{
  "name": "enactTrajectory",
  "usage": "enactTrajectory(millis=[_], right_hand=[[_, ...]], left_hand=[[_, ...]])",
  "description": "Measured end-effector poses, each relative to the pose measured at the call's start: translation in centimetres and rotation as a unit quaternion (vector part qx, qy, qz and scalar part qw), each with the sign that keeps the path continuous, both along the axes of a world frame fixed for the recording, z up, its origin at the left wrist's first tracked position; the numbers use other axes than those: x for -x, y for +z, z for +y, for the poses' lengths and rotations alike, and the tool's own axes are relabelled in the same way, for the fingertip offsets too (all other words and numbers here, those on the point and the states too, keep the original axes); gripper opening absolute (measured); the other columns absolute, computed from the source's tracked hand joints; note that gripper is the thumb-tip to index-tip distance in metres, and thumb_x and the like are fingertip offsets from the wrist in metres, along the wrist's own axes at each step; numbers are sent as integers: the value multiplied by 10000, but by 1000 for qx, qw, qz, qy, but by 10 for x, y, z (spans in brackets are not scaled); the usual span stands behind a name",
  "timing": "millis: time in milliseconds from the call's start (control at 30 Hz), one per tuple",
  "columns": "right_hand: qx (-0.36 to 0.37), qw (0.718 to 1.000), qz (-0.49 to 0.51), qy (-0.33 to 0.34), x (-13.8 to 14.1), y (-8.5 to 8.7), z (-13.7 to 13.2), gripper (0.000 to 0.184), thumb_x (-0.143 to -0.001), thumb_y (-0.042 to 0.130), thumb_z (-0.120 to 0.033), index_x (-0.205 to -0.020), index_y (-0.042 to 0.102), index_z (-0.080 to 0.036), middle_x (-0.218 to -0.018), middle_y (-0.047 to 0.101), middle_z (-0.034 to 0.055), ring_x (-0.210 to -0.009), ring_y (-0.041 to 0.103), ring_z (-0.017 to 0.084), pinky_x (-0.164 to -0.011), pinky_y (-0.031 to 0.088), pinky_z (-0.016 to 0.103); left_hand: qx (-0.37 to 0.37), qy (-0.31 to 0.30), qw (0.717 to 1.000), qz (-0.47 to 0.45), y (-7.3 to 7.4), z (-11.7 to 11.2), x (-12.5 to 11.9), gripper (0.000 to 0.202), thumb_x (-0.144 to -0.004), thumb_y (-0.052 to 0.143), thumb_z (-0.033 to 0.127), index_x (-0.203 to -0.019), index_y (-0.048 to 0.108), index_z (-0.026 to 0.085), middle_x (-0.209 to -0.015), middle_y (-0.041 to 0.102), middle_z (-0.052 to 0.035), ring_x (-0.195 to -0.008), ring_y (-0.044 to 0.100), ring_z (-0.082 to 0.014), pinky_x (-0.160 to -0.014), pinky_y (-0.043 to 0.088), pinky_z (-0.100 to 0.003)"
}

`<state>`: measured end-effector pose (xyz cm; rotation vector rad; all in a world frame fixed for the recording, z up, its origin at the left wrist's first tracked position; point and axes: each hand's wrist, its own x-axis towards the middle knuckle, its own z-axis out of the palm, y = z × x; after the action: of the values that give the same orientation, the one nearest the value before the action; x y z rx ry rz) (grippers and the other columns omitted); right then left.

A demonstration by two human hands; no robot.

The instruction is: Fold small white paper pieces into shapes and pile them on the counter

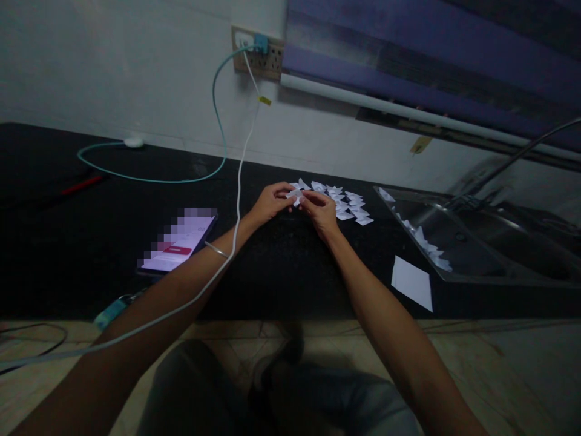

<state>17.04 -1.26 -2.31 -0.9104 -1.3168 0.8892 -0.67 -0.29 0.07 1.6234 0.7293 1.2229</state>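
Between my two hands is a small folded white paper [296, 195], held just above the black counter [290, 260]. My left hand [271, 201] pinches its left side, and my right hand [320, 211] grips the right side. Fingers cover part of the paper, so its exact shape is hard to make out. Right behind and beside my right hand, several small folded paper boats [336, 198] stand in close rows. More folded paper boats [423, 240] line the left rim of the sink. A small stack of plain white paper [412, 283] lies near the counter's front edge.
A metal sink [481, 242] with a faucet [494, 169] is on the right. To the left lie a lit phone [179, 242], a teal keyring item [111, 312] and a red pen-like object [82, 184]. A white cable [239, 181] hangs from the wall socket [272, 60] across my left forearm.
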Motion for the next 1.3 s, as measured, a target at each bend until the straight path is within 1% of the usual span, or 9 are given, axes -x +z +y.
enactTrajectory(millis=[233, 367, 433, 533, 667, 900, 1000, 1133, 1300], right_hand=[[-17, 1000, 10, 22, 5, 5, -6, 149, -729, 845, -367, -858, 823, -297, -914, 783, 16, -805, 699, 191, -832, 586, 409], [-4, 1000, 3, -2, 6, 6, -6, 154, -730, 825, -367, -865, 817, -295, -943, 788, 18, -848, 703, 202, -865, 584, 420], [2, 1000, 9, -19, 5, 6, -4, 165, -716, 822, -374, -856, 811, -286, -935, 786, 19, -839, 704, 204, -869, 584, 428], [-1, 999, 13, -34, 4, 4, -2, 152, -710, 805, -359, -834, 804, -272, -918, 778, 28, -867, 712, 220, -865, 577, 433], [-9, 999, -2, -38, 4, 4, -3, 135, -728, 774, -334, -842, 806, -269, -923, 775, 37, -910, 717, 236, -877, 566, 441], [2, 999, 1, -39, 5, 9, -6, 150, -731, 753, -334, -847, 798, -252, -837, 753, 34, -783, 694, 198, -845, 576, 425], [37, 999, 35, -5, 5, 11, -7, 169, -759, 723, -359, -883, 786, -263, -762, 719, 13, -717, 673, 173, -788, 584, 392], [79, 992, 88, 42, 6, 13, -7, 266, -729, 801, -429, -938, 767, -268, -775, 706, 1, -702, 653, 150, -721, 569, 332], [98, 994, 17, 48, 9, 10, -7, 375, -676, 833, -574, -798, 710, -241, -694, 647, -20, -650, 587, 127, -599, 488, 264]], left_hand=[[-31, 25, 999, 6, 4, -4, 3, 133, -763, 768, 264, -835, 700, 176, -859, 725, -57, -735, 659, -150, -696, 525, -295], [-7, 1, 1000, -6, 5, -5, 5, 205, -754, 774, 299, -898, 697, 176, -868, 729, -59, -675, 646, -131, -602, 472, -260], [30, -18, 999, -14, 3, -2, 5, 314, -781, 755, 391, -1017, 681, 198, -911, 737, -60, -657, 652, -130, -525, 409, -238], [90, -42, 995, -17, -2, 6, 4, 494, -862, 620, 637, -1130, 656, 223, -937, 748, -85, -656, 681, -147, -472, 346, -237], [115, -72, 989, 61, -9, 14, 0, 673, -876, 490, 801, -904, 736, 176, -743, 725, -130, -590, 672, -172, -491, 341, -283], [41, -73, 992, 97, -7, 7, 0, 640, -876, 539, 780, -813, 724, 171, -648, 696, -98, -529, 615, -138, -491, 323, -271], [27, -72, 991, 107, -6, 5, 0, 634, -924, 493, 746, -757, 690, 167, -608, 675, -83, -503, 588, -128, -500, 343, -273], [19, -65, 991, 118, -5, 4, -2, 644, -980, 437, 694, -675, 643, 164, -538, 628, -60, -457, 544, -115, -501, 355, -274], [28, -69, 991, 110, -3, 0, -5, 591, -1036, 417, 593, -688, 613, 158, -521, 611, -32, -449, 549, -102, -514, 406, -245]])
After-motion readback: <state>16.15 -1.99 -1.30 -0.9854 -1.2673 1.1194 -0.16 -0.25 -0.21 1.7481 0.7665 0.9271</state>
